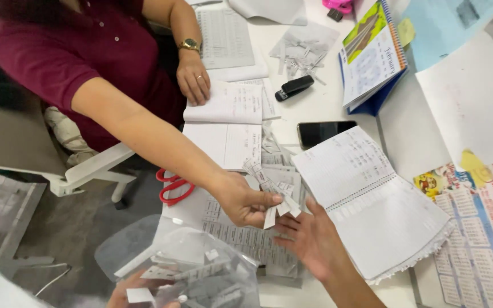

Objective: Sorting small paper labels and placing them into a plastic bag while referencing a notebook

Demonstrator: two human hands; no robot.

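Currently, the person's right hand [315,242] reaches up from the lower edge with palm open and fingers spread wide, holding nothing; its fingertips sit just under a cluster of small paper slips [278,208]. Those slips are pinched by the co-worker's hand [246,199], which comes in from the upper left on a bare forearm below a maroon sleeve. Slips lie between the two hands, over a printed sheet on the white table [315,108].

Left hand [138,291] is at the bottom edge, mostly hidden behind a clear plastic bag [201,274] holding more cut slips; it appears to grasp the bag, though the grip itself cannot be made out clearly.

Surroundings: an open spiral notebook [372,205] just right of the hands; red-handled scissors [172,185] left of the co-worker's wrist; a black phone [323,132] above the notebook; a black stapler [294,87] farther up. The co-worker's other hand [194,77], with a wristwatch, rests on an open ledger [226,122]. A desk calendar [372,54] stands at upper right.
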